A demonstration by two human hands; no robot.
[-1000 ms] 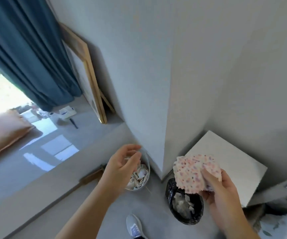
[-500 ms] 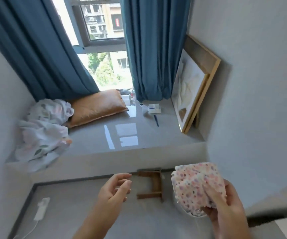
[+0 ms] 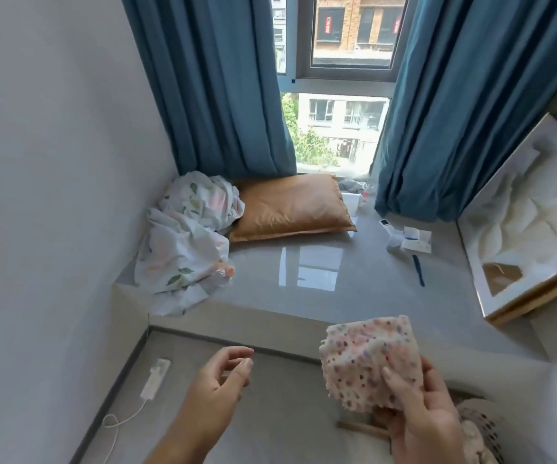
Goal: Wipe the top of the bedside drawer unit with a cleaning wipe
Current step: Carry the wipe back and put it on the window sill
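Note:
My right hand (image 3: 417, 416) holds up a folded cleaning wipe (image 3: 367, 360), white with pink and purple speckles, pinched between thumb and fingers at the lower right of the view. My left hand (image 3: 217, 386) hovers empty beside it, fingers loosely curled and apart. The bedside drawer unit is out of view; I am facing a window bay.
A raised grey window ledge (image 3: 330, 289) carries a tan pillow (image 3: 290, 207), a crumpled floral sheet (image 3: 183, 242), small papers (image 3: 411, 239) and a blue pen (image 3: 418, 270). A framed picture (image 3: 531, 229) leans at the right. A white power strip (image 3: 155, 380) lies on the floor. Blue curtains (image 3: 217, 82) flank the window.
The view has swung left, away from the white drawer unit and bins, toward the window bay. Both hands keep their pose, the wipe still in my right hand.

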